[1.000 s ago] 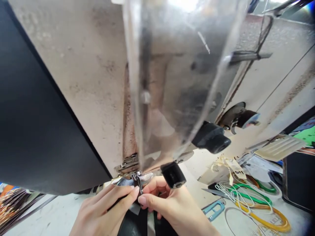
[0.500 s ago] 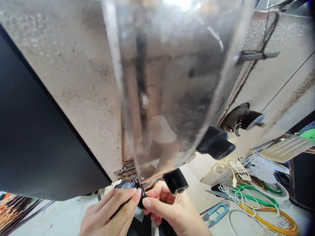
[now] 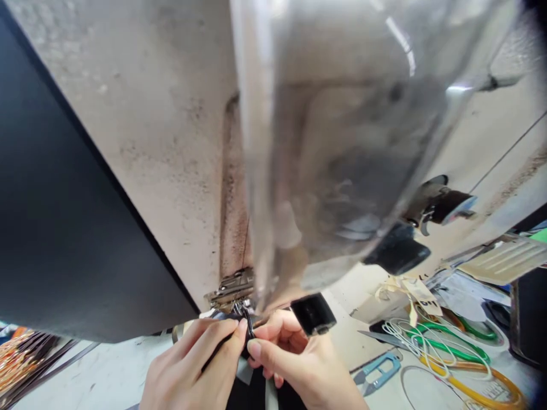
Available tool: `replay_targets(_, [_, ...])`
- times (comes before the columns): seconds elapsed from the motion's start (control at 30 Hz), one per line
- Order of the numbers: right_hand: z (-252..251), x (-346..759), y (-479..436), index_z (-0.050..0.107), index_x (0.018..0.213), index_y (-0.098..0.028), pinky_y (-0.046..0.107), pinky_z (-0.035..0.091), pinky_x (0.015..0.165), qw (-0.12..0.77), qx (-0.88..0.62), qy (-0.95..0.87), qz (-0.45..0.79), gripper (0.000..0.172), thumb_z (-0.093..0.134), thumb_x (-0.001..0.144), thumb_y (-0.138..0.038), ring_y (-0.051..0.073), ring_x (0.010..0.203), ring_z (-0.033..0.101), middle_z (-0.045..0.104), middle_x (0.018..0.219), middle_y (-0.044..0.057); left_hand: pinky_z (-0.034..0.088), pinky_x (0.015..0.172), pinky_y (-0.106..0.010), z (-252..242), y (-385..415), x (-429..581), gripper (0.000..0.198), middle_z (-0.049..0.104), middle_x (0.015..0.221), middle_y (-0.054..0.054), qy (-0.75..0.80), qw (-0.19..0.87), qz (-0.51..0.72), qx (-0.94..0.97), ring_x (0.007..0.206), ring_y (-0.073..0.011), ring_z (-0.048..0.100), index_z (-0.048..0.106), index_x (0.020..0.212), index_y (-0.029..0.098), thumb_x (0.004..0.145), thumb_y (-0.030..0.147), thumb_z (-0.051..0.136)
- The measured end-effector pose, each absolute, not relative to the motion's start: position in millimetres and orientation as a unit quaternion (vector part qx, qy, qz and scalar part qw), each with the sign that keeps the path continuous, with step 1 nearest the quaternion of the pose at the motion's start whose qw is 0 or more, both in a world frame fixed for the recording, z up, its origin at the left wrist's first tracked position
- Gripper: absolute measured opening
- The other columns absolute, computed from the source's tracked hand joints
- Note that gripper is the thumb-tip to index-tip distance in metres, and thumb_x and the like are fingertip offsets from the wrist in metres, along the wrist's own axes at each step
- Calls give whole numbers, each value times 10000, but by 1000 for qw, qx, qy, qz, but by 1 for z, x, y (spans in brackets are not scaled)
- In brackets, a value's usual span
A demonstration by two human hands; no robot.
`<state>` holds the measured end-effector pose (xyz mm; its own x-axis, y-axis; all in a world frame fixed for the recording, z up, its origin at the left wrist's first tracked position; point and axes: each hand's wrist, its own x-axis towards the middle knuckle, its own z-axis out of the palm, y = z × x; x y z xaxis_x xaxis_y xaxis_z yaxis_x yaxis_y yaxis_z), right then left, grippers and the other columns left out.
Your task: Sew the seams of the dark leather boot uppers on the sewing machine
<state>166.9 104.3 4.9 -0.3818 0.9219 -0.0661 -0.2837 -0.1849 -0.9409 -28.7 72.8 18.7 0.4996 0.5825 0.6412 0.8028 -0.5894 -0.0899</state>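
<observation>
Below the pale machine body [image 3: 183, 148], just in front of the metal foot assembly [image 3: 234, 287], your two hands are working close together on a piece of black material [image 3: 250, 396]. Your left hand [image 3: 194, 364] is pressing thumb and forefinger tips together on the material's left side, a dark fold showing between the fingers; your right hand [image 3: 294, 353] is pinching the right edge between thumb and forefinger, its other fingers curling beneath. Between the wrists, a pale strip [image 3: 271, 396] is lying along the material. Above, a clear guard [image 3: 342, 171] is covering part of the mechanism, and the exact point of contact between foot and material is not showing clearly. As a judgement of risk, fingertips resting so near the foot assembly could be getting nipped if the mechanism were running while you are guiding; unequal tension between your hands could be skewing the edge, and a loosening pinch could be letting the fold slip. On the tabletop [image 3: 106, 376], blue snips [image 3: 378, 373] are lying beside your right forearm, with white cord [image 3: 431, 353] tangling over yellow-handled scissors [image 3: 508, 387] farther right; an outward sweep of that arm could be snagging the cord.
</observation>
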Motion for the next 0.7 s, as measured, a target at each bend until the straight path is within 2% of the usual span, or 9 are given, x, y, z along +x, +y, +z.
replay_targets(0.1, [3, 167, 105, 734, 735, -170, 166, 411, 587, 448, -332, -492, 669, 389, 888, 699, -525, 90, 652, 508, 644, 696, -3, 581, 834, -191, 23, 73, -24, 279, 742, 1055, 2, -424, 151, -301, -841, 961, -125, 708, 639, 1215, 242, 985, 128, 527])
replay_targets(0.2, [8, 167, 103, 761, 741, -189, 194, 448, 641, 458, -340, -487, 661, 355, 900, 680, -510, 108, 670, 511, 628, 691, -8, 580, 766, -196, 26, 73, -19, 212, 736, 1017, 26, -459, 111, -327, -818, 895, -117, 709, 619, 1168, 274, 997, 183, 532])
replay_targets(0.37, [16, 169, 98, 772, 705, -216, 278, 542, 805, 460, -360, -505, 635, 262, 855, 722, -464, 190, 790, 639, 678, 742, 16, 582, 778, -186, 25, 72, -17, 144, 749, 992, 65, -480, 99, -365, -791, 880, -104, 718, 639, 1109, 310, 988, 247, 596])
replay_targets(0.5, [15, 171, 98, 814, 808, -230, 309, 565, 849, 468, -371, -554, 581, 183, 790, 783, -410, 240, 892, 687, 733, 843, 37, 585, 757, -195, 24, 74, -17, 135, 755, 963, 79, -473, 111, -374, -790, 833, -101, 720, 653, 1081, 310, 973, 233, 626])
replay_targets(0.6, [13, 174, 104, 798, 794, -212, 287, 572, 797, 476, -357, -576, 561, 209, 783, 804, -420, 226, 864, 693, 754, 891, 52, 583, 745, -197, 26, 75, -17, 149, 752, 930, 82, -461, 116, -368, -799, 799, -96, 714, 652, 1052, 297, 965, 181, 617])
replay_targets(0.7, [13, 177, 114, 759, 776, -194, 218, 517, 598, 432, -310, -592, 606, 340, 739, 853, -524, 153, 631, 643, 670, 632, 13, 582, 756, -200, 27, 75, -15, 163, 752, 932, 82, -457, 139, -375, -794, 793, -97, 712, 657, 1062, 293, 962, 173, 609])
